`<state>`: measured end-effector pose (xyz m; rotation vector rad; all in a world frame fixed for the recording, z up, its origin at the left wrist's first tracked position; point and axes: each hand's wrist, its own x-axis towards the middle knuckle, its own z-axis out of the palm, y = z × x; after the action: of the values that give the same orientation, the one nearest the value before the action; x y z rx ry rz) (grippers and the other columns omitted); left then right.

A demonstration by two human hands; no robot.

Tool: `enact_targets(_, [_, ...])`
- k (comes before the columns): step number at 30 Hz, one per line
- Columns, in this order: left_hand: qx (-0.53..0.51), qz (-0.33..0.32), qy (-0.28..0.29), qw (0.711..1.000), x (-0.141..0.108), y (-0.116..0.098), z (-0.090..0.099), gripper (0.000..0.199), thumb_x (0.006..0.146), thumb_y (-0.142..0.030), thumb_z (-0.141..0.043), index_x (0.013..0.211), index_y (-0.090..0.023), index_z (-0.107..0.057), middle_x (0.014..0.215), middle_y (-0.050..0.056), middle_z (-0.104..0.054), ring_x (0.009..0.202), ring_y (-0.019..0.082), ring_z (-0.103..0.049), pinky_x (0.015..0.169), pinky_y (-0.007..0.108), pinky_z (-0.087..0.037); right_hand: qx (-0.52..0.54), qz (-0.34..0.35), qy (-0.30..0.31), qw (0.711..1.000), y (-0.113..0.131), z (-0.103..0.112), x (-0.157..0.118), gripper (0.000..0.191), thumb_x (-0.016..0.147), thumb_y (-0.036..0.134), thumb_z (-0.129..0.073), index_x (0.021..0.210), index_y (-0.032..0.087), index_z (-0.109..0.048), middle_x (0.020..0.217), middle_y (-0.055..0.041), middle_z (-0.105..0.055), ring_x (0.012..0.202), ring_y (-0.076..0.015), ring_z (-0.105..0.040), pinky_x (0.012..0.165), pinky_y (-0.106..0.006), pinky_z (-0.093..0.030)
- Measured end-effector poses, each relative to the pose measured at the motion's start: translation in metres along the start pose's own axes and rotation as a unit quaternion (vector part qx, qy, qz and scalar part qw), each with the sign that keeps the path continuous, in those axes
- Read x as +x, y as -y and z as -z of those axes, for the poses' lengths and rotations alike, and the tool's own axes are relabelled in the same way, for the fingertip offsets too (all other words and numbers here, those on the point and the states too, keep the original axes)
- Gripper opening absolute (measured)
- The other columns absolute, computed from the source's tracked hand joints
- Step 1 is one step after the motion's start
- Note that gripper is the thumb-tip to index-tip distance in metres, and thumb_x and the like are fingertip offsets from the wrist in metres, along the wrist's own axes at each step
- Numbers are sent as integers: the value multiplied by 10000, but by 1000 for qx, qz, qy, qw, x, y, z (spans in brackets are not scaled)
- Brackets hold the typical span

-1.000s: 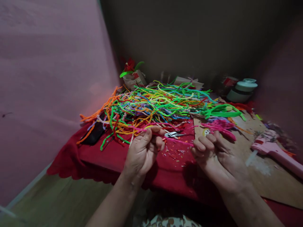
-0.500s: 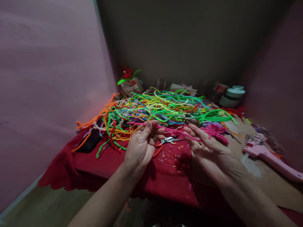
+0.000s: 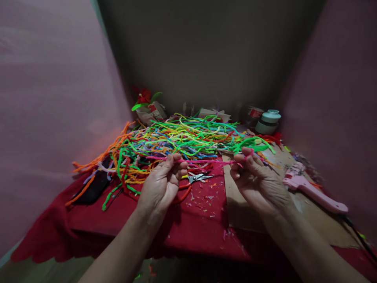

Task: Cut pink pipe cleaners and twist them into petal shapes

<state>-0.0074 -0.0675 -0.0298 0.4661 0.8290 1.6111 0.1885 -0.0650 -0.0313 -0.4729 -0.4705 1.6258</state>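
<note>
A bright pink pipe cleaner (image 3: 206,162) runs taut and nearly level between my two hands. My left hand (image 3: 163,182) pinches it between thumb and fingers, with its loose end poking out to the left. Farther right, my right hand (image 3: 257,179) is closed on the other end, where a bit of pink shows above the fingertips. Behind both hands lies a wide heap of pipe cleaners (image 3: 182,135) in green, orange, yellow, blue and other colours. Below the pink strand, scissors (image 3: 196,179) with red handles rest on the cloth, their blades slightly apart.
A red tablecloth (image 3: 188,232) covers the table and carries small clippings. To the right, a pink glue gun (image 3: 312,188) lies on a cardboard sheet (image 3: 244,214). A jar with a pale green lid (image 3: 268,120) and a red flower (image 3: 143,96) stand at the back. A dark phone-like object (image 3: 92,188) lies left.
My right hand has gone from open fingers along the pink strand to a closed grip on it. The strand is now straighter. The whole view has shifted slightly.
</note>
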Motion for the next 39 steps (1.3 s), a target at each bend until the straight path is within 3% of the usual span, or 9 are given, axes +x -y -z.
enact_targets(6, [-12, 49, -38, 998, -7, 4, 1, 303, 879, -61, -396, 695, -71, -636, 624, 42, -625, 520, 97, -630, 423, 147, -510, 30, -6, -25, 999, -1, -3, 0, 295, 513, 247, -847, 748, 196, -676, 583, 49, -640, 513, -61, -554, 511, -175, -454])
enact_targets(12, [-16, 52, -35, 998, -12, 12, 5, 316, 871, -53, -403, 671, -75, -646, 616, 46, -636, 507, 104, -632, 404, 145, -503, 20, -23, -40, 999, -1, 0, -4, 286, 533, 258, -837, 774, 214, -689, 509, 64, -589, 403, -37, -448, 427, -156, -397])
enact_targets(19, [-23, 63, -57, 996, -14, 12, 8, 280, 858, -48, -430, 698, -69, -659, 649, 42, -640, 520, 110, -637, 423, 163, -520, -4, -3, -21, 1000, -1, 0, -4, 290, 537, 332, -834, 763, 216, -694, 509, 63, -580, 417, -23, -452, 416, -132, -370])
enact_targets(27, [-19, 65, -66, 996, -15, 14, 13, 274, 869, -60, -417, 712, -68, -641, 659, 43, -629, 523, 103, -627, 425, 166, -516, -18, 6, 12, 1000, -1, 3, -3, 239, 576, 290, -816, 768, 201, -704, 580, 44, -604, 450, -21, -469, 413, -119, -380])
enact_targets(30, [0, 96, -24, 995, -15, 14, 18, 274, 888, -103, -404, 768, -75, -649, 655, 50, -623, 533, 100, -623, 421, 162, -509, -39, 9, 23, 999, 2, 2, -5, 214, 602, 248, -797, 792, 207, -708, 637, 28, -618, 490, -33, -500, 427, -124, -399])
enact_targets(33, [48, 174, 78, 980, -20, 11, 25, 243, 880, -170, -450, 806, -67, -657, 658, 67, -623, 490, 100, -600, 359, 158, -473, -66, 8, 36, 997, 12, -3, -11, 151, 649, 239, -744, 793, 203, -711, 634, 17, -607, 475, -40, -481, 410, -141, -381])
enact_targets(36, [118, 235, 173, 949, -26, 5, 32, 222, 828, -260, -547, 793, -69, -654, 580, 42, -588, 355, 84, -507, 251, 159, -381, -90, 5, 72, 993, 27, -10, -21, 92, 682, 238, -683, 752, 185, -711, 507, 32, -519, 384, -28, -348, 355, -158, -290])
enact_targets(39, [157, 151, 135, 967, -24, -6, 36, 147, 744, -238, -648, 792, -98, -648, 573, -1, -564, 338, 45, -449, 267, 131, -355, -119, -13, 126, 985, 36, -16, -27, 102, 697, 231, -624, 679, 176, -707, 365, 54, -334, 382, -56, -257, 378, -191, -278])
